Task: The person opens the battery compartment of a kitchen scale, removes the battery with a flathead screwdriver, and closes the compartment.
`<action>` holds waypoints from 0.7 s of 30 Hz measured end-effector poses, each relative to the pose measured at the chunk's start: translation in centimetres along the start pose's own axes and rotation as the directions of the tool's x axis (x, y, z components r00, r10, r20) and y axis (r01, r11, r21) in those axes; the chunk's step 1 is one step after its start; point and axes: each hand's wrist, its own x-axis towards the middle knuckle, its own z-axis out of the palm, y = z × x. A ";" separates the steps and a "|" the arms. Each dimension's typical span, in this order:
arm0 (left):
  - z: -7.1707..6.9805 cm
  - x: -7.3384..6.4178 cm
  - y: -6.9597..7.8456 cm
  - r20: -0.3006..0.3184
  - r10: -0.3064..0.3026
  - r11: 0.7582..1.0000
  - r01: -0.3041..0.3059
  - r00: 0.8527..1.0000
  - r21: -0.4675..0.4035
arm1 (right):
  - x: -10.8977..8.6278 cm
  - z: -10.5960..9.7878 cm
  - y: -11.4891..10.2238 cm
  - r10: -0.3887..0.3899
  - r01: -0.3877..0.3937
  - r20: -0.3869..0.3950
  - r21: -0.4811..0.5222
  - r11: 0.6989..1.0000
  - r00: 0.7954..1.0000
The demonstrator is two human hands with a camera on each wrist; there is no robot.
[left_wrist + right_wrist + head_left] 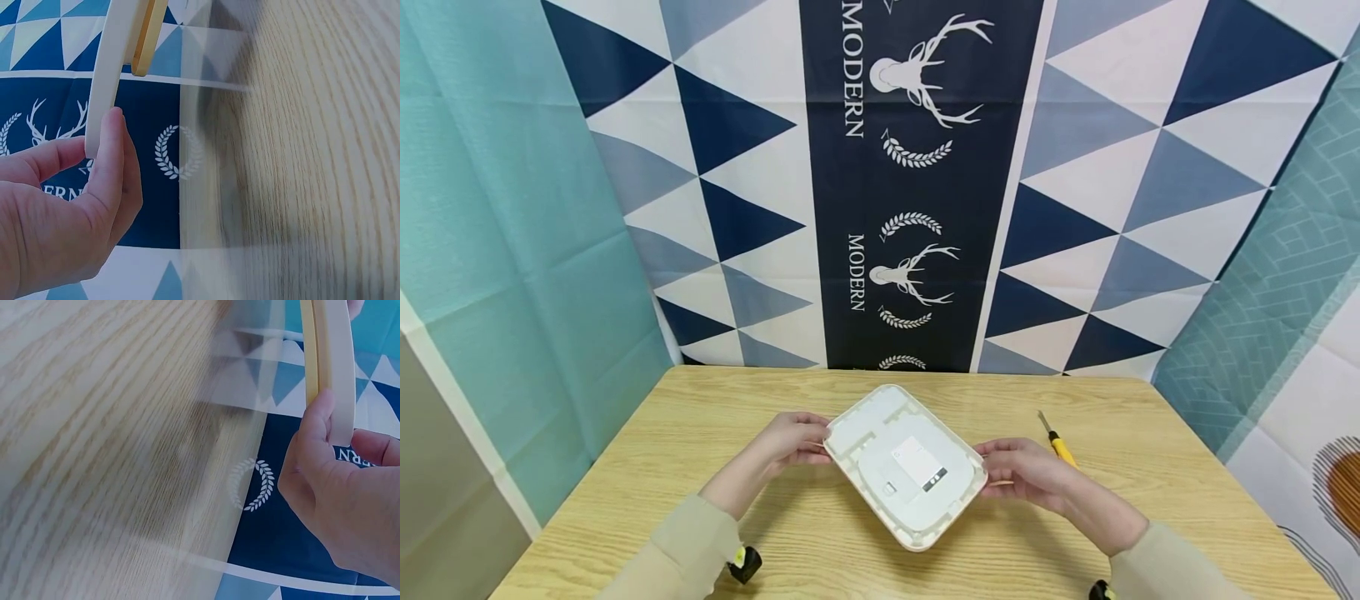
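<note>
A flat white plastic panel (880,450) with rounded corners is held tilted over the wooden table. Its upturned face shows a raised rim, a recessed oval area and a pale label (917,461) with a dark strip. At its left corner, my left hand (797,439) pinches the edge, thumb on one side and fingers on the other, as the left wrist view shows. My right hand (1022,471) grips the opposite corner the same way. Seen edge-on in the right wrist view, the white panel (340,375) has a tan layer (311,356) along its other face.
A screwdriver (1062,447) with a yellow and black handle lies on the table (700,417) beyond my right hand. Small black-and-yellow objects (745,565) show near both sleeves. A patterned cloth (917,208) hangs behind the table's far edge, with teal cloth (527,233) at the left.
</note>
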 end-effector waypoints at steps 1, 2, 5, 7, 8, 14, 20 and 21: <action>0.0 -0.1 0.0 0.004 0.002 1.000 -0.002 1.000 0.000 | 0.0 0.0 0.0 0.000 0.000 -0.005 -0.003 1.000 1.000; -0.1 -0.2 0.0 0.007 0.002 1.000 -0.002 1.000 -0.001 | 0.1 -0.1 0.0 0.001 -0.001 -0.010 -0.004 1.000 1.000; -0.2 -0.6 0.0 0.012 0.000 1.000 0.000 1.000 -0.003 | 0.2 -0.2 -0.1 0.003 -0.003 -0.020 -0.005 1.000 1.000; -0.2 -0.8 -0.1 0.017 -0.001 1.000 0.001 1.000 -0.007 | 0.4 -0.2 -0.2 0.005 -0.005 -0.024 -0.003 1.000 1.000; -0.3 -0.9 -0.2 0.021 -0.004 1.000 0.004 1.000 -0.011 | 0.4 -0.2 -0.2 0.006 -0.006 -0.026 -0.002 1.000 1.000; -0.7 -1.4 -0.7 0.060 0.000 0.999 0.002 0.998 -0.034 | 1.0 -0.3 -0.4 0.009 -0.009 -0.037 0.005 1.000 0.999; -1.0 -1.9 -1.0 0.080 0.009 0.999 -0.006 0.997 -0.043 | 1.6 -0.3 -0.4 0.005 -0.005 -0.040 0.003 1.000 0.999; -1.0 -2.0 -1.1 0.084 0.008 0.999 -0.004 0.996 -0.045 | 1.6 -0.3 -0.4 0.004 -0.004 -0.041 0.001 1.000 0.999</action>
